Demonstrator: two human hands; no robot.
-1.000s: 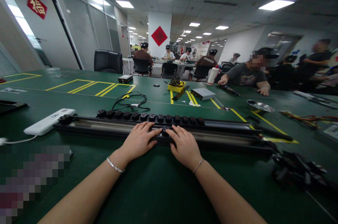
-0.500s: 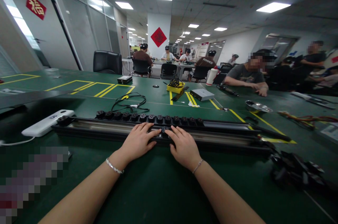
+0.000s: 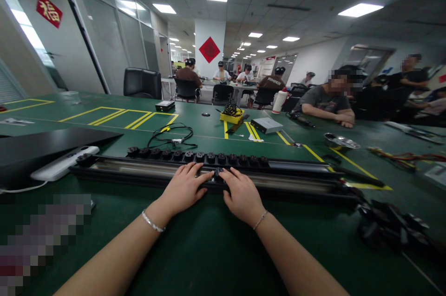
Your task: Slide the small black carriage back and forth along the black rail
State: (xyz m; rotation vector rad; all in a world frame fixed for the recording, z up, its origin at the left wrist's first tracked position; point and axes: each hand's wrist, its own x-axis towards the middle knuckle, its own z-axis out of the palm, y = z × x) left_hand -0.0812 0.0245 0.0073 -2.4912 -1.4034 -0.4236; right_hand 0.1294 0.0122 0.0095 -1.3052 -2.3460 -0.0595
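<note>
A long black rail (image 3: 132, 171) with a bare metal channel lies across the table in front of me. My left hand (image 3: 186, 184) rests on it near the middle, fingers spread and stretched out. From the other side, my right hand (image 3: 242, 194) reaches in with its fingers extended too. The two index fingertips meet at a small black part (image 3: 218, 173) set in the channel; they touch it without wrapping around it. Right behind the channel runs a row of small black round-topped modules (image 3: 188, 156). The undersides of both hands are hidden.
A white power strip (image 3: 64, 164) and a dark panel (image 3: 45, 145) lie left. A black cable (image 3: 190, 135), a yellow box (image 3: 231, 115) and a grey box (image 3: 266, 125) stand beyond. Black parts (image 3: 393, 226) lie right. A co-worker (image 3: 325, 98) sits opposite.
Both hands stay on the small black part, almost unmoved. At the left, the dark panel, blurred before, now lies sharp and lower. The co-worker's arms have shifted slightly.
</note>
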